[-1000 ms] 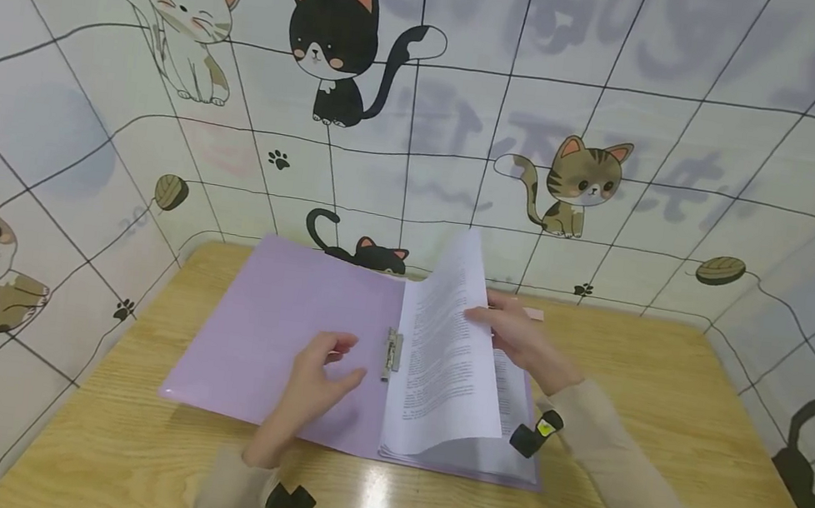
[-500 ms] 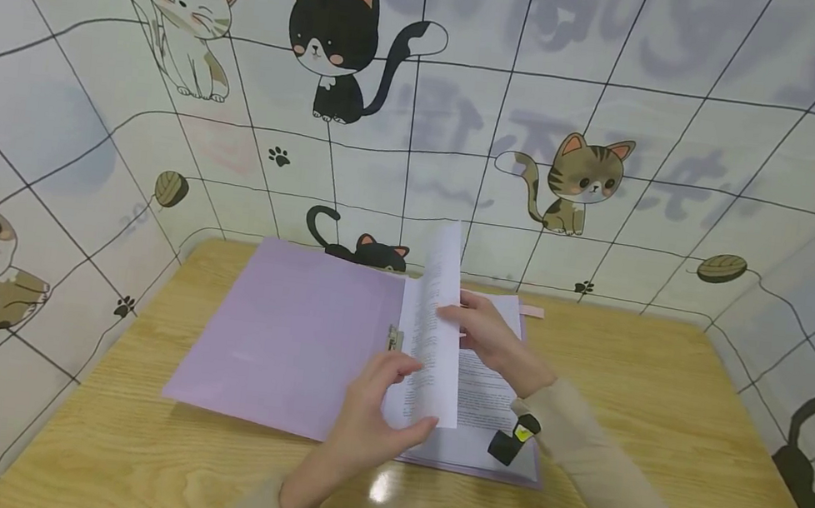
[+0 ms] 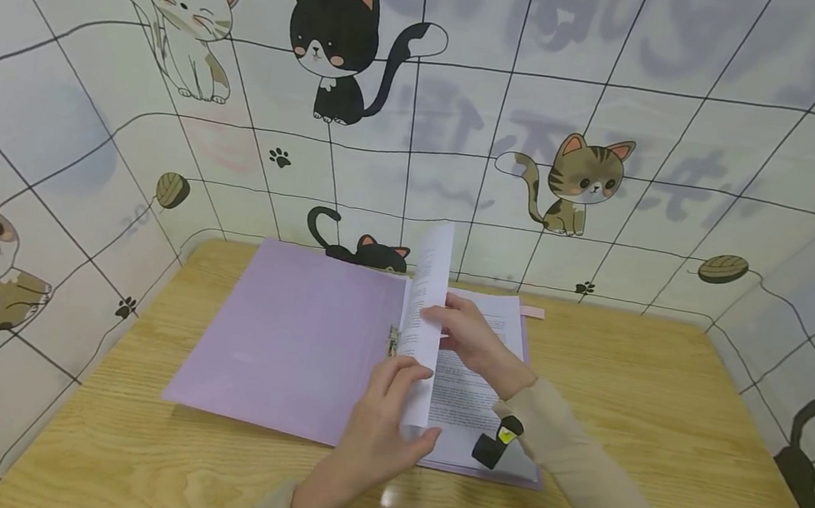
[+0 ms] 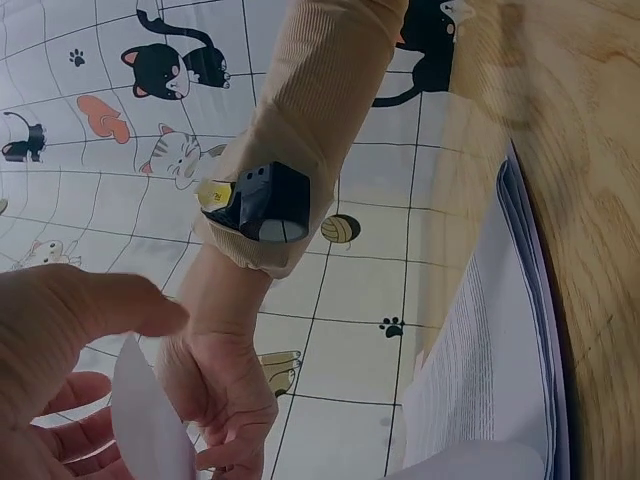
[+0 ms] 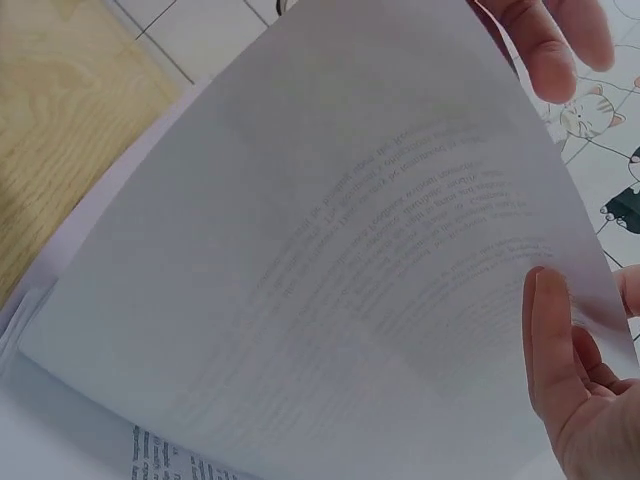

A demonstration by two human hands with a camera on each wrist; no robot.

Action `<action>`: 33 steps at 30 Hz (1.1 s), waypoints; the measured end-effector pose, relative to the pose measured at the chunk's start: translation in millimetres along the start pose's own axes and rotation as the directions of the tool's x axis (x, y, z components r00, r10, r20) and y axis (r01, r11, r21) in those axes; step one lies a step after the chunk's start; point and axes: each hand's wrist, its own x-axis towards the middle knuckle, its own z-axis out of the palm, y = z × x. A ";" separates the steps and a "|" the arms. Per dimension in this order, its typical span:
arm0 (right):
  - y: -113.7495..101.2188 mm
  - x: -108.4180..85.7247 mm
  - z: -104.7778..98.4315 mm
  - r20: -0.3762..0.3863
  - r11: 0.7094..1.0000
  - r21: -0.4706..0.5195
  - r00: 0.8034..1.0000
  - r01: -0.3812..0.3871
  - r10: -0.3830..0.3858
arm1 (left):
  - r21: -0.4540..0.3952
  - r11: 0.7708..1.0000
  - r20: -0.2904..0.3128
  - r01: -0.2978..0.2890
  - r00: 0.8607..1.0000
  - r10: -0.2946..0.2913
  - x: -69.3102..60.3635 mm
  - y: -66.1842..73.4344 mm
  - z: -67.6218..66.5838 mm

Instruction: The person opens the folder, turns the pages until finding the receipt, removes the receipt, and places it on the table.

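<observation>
A lilac clip folder [image 3: 292, 341] lies spread on the table, with a stack of printed pages [image 3: 471, 391] on its right half. One sheet of paper [image 3: 423, 348] stands lifted and curved over that stack. At its raised edge, my right hand [image 3: 476, 341] pinches the sheet, thumb on the near-left face and fingers behind; the right wrist view shows these fingers [image 5: 555, 350] against its back. My left hand [image 3: 376, 422] is at the sheet's lower end, thumb and fingers spread apart. The left wrist view has the sheet's edge [image 4: 150, 420] between them, contact unclear.
A metal clip [image 3: 392, 341] sits at the folder's spine, partly behind the sheet. A pink tab [image 3: 532, 312] juts out at the upper right of the folder. Wooden table [image 3: 633, 397] surrounds it, and a cat-print wall covering [image 3: 460, 126] rises behind.
The lifted sheet has swung left and more upright, with my right hand moving left along with it. My left hand has come right from over the folder's cover to the sheet's lower end.
</observation>
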 end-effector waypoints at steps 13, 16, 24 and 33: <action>-3.0 -0.7 3.5 0.064 0.999 0.035 0.998 -0.024 0.022 | 0.136 0.990 -0.139 -0.031 0.989 0.050 -1.9 -12.9 -13.1; -3.6 -0.2 1.2 0.084 0.999 0.034 0.996 -0.025 0.022 | 0.135 0.991 -0.149 0.006 0.989 0.014 -3.3 -18.4 -21.5; 2.5 4.3 -15.7 0.095 0.999 0.046 0.995 -0.005 0.001 | 0.124 0.989 -0.167 0.075 0.984 -0.054 -13.8 -44.9 -45.4; 20.9 17.8 -50.6 -0.018 0.998 0.060 1.000 -0.006 0.007 | 0.150 0.980 -0.177 0.134 0.978 -0.107 -34.7 -75.2 -66.3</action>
